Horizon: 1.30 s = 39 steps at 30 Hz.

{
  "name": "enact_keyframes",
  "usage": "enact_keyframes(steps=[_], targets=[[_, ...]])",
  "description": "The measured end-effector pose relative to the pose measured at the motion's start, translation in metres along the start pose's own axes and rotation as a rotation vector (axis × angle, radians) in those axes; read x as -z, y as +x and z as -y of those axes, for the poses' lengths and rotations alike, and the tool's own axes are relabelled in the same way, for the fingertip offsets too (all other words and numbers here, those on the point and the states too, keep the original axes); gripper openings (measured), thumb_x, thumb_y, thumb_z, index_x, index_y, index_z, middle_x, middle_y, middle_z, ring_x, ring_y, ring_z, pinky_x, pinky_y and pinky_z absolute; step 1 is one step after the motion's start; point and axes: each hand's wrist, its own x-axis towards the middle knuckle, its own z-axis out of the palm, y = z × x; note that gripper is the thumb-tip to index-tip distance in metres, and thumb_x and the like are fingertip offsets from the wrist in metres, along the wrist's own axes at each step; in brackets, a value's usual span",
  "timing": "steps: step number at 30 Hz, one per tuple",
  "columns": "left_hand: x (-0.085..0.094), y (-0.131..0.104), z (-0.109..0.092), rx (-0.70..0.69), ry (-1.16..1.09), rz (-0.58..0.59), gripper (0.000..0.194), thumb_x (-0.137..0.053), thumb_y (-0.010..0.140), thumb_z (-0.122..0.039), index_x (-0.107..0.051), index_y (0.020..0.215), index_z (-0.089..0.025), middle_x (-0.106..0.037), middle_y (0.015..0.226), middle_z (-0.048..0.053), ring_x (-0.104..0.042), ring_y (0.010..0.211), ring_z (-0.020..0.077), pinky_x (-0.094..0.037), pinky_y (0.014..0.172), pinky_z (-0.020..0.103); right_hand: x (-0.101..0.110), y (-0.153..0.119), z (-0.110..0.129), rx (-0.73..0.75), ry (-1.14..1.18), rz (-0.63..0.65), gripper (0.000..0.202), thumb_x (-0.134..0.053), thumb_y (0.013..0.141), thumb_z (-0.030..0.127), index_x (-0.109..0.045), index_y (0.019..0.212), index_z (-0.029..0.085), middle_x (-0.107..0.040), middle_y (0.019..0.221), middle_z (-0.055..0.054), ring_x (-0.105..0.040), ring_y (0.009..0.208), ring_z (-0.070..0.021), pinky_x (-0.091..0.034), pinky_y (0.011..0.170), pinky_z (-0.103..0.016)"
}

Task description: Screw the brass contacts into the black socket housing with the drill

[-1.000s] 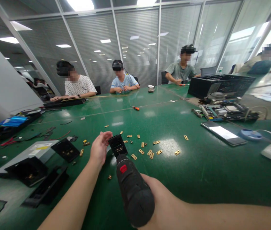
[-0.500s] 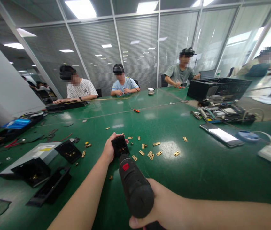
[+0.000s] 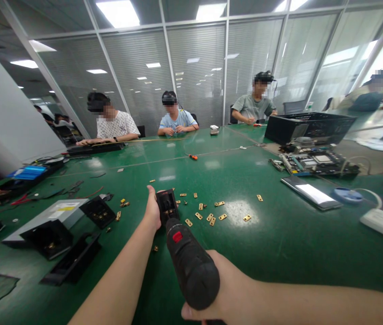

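My right hand (image 3: 227, 289) is wrapped round the grip of a black cordless drill (image 3: 191, 266) with a red switch on top. The drill's nose points away from me, into an open black plastic box (image 3: 167, 204) with small brass parts inside. Steadying that box from its left side is my left hand (image 3: 152, 211), thumb raised; its other fingers are partly hidden behind the box. The drill's bit tip cannot be made out. Several small brass plates (image 3: 209, 217) with two holes lie right of the box. A brass screw (image 3: 156, 248) rests near my left forearm.
On the left stand more black plastic boxes (image 3: 51, 238) beside a silver metal case (image 3: 59, 212). A phone (image 3: 310, 193), a circuit board (image 3: 313, 161) and a black computer case (image 3: 308, 126) are at right. An orange screwdriver (image 3: 192, 156) lies mid-table. Several people sit across the table.
The left thumb has lifted off the box and now points up. The box has shifted slightly left and tilts a little differently. The drill stays in nearly the same place.
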Motion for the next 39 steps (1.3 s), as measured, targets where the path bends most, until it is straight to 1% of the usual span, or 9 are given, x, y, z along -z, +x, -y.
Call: enact_keyframes(steps=[3, 7, 12, 17, 21, 27, 34, 36, 39], targets=[[0.002, -0.008, 0.001, -0.084, -0.009, 0.016, 0.08, -0.039, 0.073, -0.091, -0.065, 0.088, -0.017, -0.07, 0.063, 0.008, -0.07, 0.053, 0.027, -0.056, 0.047, 0.037, 0.0, 0.0, -0.001, -0.004, 0.011, 0.002, 0.045, -0.091, 0.048, 0.017, -0.055, 0.074, 0.015, -0.058, 0.06, 0.007, -0.053, 0.046, -0.0075, -0.044, 0.04, -0.017], [0.002, -0.014, 0.004, -0.096, 0.074, -0.008, 0.05, -0.071, 0.074, -0.065, -0.063, 0.087, -0.018, -0.071, 0.064, 0.006, -0.071, 0.054, 0.0251, -0.056, 0.048, 0.034, -0.001, 0.0, -0.001, -0.033, 0.032, 0.005, 0.038, -0.087, 0.051, 0.015, -0.053, 0.07, 0.016, -0.057, 0.057, 0.007, -0.053, 0.046, -0.0078, -0.042, 0.039, -0.016], [0.004, -0.016, 0.007, -0.122, 0.088, -0.1, 0.046, -0.068, 0.078, -0.061, -0.065, 0.082, -0.016, -0.072, 0.064, 0.01, -0.071, 0.053, 0.0269, -0.059, 0.049, 0.038, -0.001, -0.001, -0.001, -0.086, -0.001, 0.022, 0.028, -0.079, 0.057, 0.016, -0.052, 0.064, 0.016, -0.057, 0.056, 0.005, -0.052, 0.043, -0.0075, -0.041, 0.036, -0.016], [0.007, -0.017, 0.007, -0.131, 0.079, -0.082, 0.044, -0.07, 0.077, -0.059, -0.064, 0.083, -0.016, -0.073, 0.064, 0.009, -0.073, 0.057, 0.0276, -0.059, 0.05, 0.036, 0.0, 0.005, -0.01, 0.002, -0.077, 0.029, 0.028, -0.078, 0.057, 0.014, -0.049, 0.058, 0.017, -0.055, 0.056, 0.005, -0.051, 0.047, -0.0072, -0.038, 0.04, -0.017], [0.007, -0.015, 0.008, -0.145, 0.079, -0.061, 0.045, -0.072, 0.075, -0.058, -0.063, 0.084, -0.016, -0.072, 0.064, 0.008, -0.072, 0.056, 0.027, -0.058, 0.049, 0.035, 0.001, 0.015, -0.022, 0.163, -0.17, -0.031, 0.036, -0.079, 0.049, 0.006, -0.045, 0.056, 0.018, -0.048, 0.058, 0.007, -0.043, 0.054, -0.0059, -0.038, 0.051, -0.02], [0.003, -0.009, 0.007, -0.125, 0.091, -0.071, 0.042, -0.072, 0.074, -0.057, -0.064, 0.084, -0.017, -0.071, 0.062, 0.007, -0.07, 0.052, 0.0264, -0.057, 0.047, 0.035, 0.01, 0.032, -0.037, 0.107, 0.007, -0.06, 0.026, -0.079, 0.065, 0.029, -0.057, 0.063, 0.015, -0.05, 0.062, 0.004, -0.038, 0.06, -0.0085, -0.035, 0.057, -0.024], [0.003, -0.006, 0.007, -0.094, 0.109, -0.088, 0.044, -0.07, 0.075, -0.059, -0.065, 0.082, -0.016, -0.07, 0.061, 0.007, -0.07, 0.053, 0.0272, -0.055, 0.045, 0.036, 0.018, 0.048, -0.064, 0.079, 0.028, -0.104, 0.035, -0.075, 0.072, 0.046, -0.059, 0.064, 0.017, -0.05, 0.063, 0.003, -0.042, 0.063, -0.0105, -0.04, 0.064, -0.026], [0.002, -0.006, 0.007, -0.11, 0.111, -0.089, 0.044, -0.07, 0.074, -0.059, -0.065, 0.082, -0.015, -0.071, 0.062, 0.008, -0.07, 0.052, 0.0266, -0.055, 0.045, 0.035, 0.017, 0.049, -0.064, 0.09, 0.043, -0.057, 0.036, -0.08, 0.068, 0.046, -0.058, 0.066, 0.017, -0.047, 0.062, 0.005, -0.039, 0.062, -0.0097, -0.042, 0.065, -0.026], [0.002, -0.006, 0.007, -0.119, 0.113, -0.082, 0.045, -0.069, 0.074, -0.059, -0.064, 0.082, -0.015, -0.072, 0.063, 0.009, -0.069, 0.051, 0.0262, -0.055, 0.046, 0.035, 0.014, 0.047, -0.053, 0.095, 0.017, 0.064, 0.046, -0.091, 0.05, 0.039, -0.059, 0.073, 0.016, -0.047, 0.065, 0.006, -0.037, 0.062, -0.0081, -0.042, 0.065, -0.025]])
